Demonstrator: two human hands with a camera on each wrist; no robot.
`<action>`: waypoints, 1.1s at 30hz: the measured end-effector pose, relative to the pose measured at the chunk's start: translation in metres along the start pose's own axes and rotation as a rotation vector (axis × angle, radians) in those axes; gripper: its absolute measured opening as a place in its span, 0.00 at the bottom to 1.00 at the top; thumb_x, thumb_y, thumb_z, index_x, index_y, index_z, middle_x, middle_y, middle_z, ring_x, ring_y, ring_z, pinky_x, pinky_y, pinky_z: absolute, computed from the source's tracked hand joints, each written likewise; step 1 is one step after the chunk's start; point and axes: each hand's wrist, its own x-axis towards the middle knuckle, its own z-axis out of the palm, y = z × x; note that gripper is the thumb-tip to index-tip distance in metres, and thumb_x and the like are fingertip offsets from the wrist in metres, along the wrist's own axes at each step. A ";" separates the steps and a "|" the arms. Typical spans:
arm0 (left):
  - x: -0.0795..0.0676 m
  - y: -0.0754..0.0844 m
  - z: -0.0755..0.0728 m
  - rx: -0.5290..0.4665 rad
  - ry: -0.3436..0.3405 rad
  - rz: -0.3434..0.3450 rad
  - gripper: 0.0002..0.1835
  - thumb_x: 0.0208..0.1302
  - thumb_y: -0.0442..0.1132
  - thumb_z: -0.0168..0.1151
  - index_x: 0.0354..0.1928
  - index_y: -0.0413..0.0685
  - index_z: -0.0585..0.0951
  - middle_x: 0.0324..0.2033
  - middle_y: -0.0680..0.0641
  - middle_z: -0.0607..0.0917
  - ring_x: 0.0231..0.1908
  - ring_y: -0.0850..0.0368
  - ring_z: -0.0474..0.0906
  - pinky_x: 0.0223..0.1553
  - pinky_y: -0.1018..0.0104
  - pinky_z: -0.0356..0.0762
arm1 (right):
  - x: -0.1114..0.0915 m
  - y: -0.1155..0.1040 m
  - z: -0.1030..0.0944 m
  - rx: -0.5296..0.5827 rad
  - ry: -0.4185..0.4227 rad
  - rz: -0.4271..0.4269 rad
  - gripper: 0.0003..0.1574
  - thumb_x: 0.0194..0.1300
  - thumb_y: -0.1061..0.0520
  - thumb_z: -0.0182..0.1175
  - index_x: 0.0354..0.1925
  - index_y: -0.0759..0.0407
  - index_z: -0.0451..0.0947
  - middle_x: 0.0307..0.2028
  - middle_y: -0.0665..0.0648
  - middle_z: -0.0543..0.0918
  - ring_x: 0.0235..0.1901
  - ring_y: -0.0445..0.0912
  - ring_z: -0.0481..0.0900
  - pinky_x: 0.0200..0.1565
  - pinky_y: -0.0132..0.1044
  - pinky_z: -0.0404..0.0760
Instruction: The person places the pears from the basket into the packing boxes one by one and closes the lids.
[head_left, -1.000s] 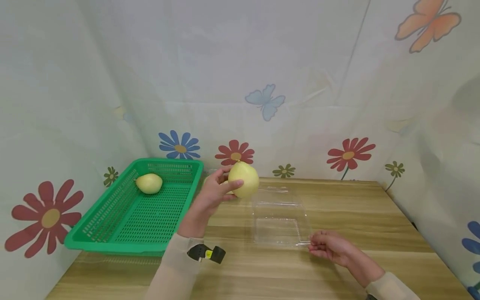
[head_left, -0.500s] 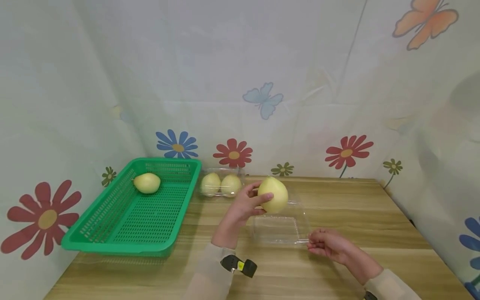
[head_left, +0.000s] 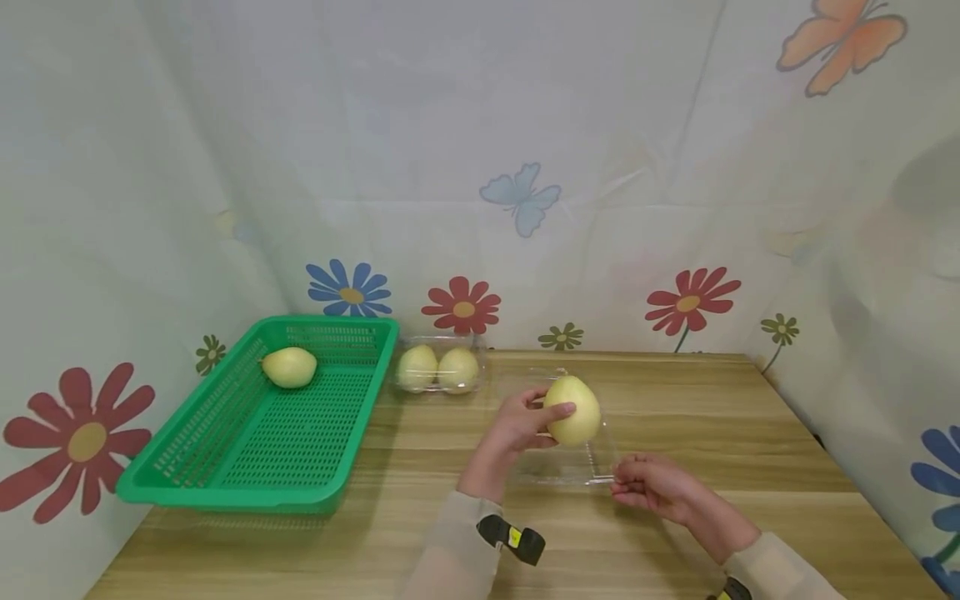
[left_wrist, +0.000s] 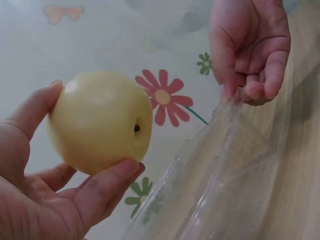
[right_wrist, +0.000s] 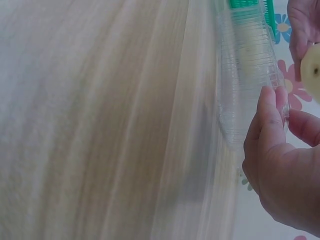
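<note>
A pale yellow pear [head_left: 573, 411] is gripped by my left hand [head_left: 519, 425], thumb on one side and fingers on the other. It is held above a clear plastic clamshell box [head_left: 558, 473] whose lid lies open toward the back. In the left wrist view the pear [left_wrist: 100, 122] shows its dimpled end. My right hand [head_left: 660, 487] pinches the box's near right corner between thumb and fingers. The right wrist view shows that pinch on the rim of the ribbed clear box [right_wrist: 250, 65]. The pear and left hand hide part of the box in the head view.
A green plastic basket [head_left: 352, 467] stands on the left, with one pear [head_left: 289, 367] inside. Behind, near the wall, a clear box with two pears [head_left: 458, 370] sits beside the basket. Everything rests on a wooden table [head_left: 697, 408] backed by a flowered curtain [head_left: 615, 250].
My left hand has carried the pear rightward and lower, from in front of the two-pear box to over the open box. The right hand has kept its pinch on the corner.
</note>
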 end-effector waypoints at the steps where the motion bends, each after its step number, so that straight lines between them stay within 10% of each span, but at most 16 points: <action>1: 0.001 -0.001 0.002 0.003 0.004 -0.008 0.32 0.64 0.40 0.70 0.68 0.37 0.73 0.61 0.32 0.80 0.44 0.50 0.86 0.44 0.56 0.90 | 0.000 0.000 0.000 -0.001 -0.002 0.000 0.09 0.75 0.65 0.48 0.40 0.59 0.75 0.31 0.48 0.83 0.34 0.35 0.84 0.43 0.24 0.86; 33: 0.019 -0.032 0.008 0.146 -0.029 -0.123 0.23 0.64 0.43 0.71 0.57 0.39 0.82 0.43 0.41 0.87 0.32 0.54 0.82 0.31 0.61 0.86 | -0.001 -0.003 0.003 0.012 0.011 0.016 0.08 0.76 0.64 0.50 0.38 0.58 0.75 0.30 0.49 0.83 0.33 0.36 0.85 0.42 0.26 0.87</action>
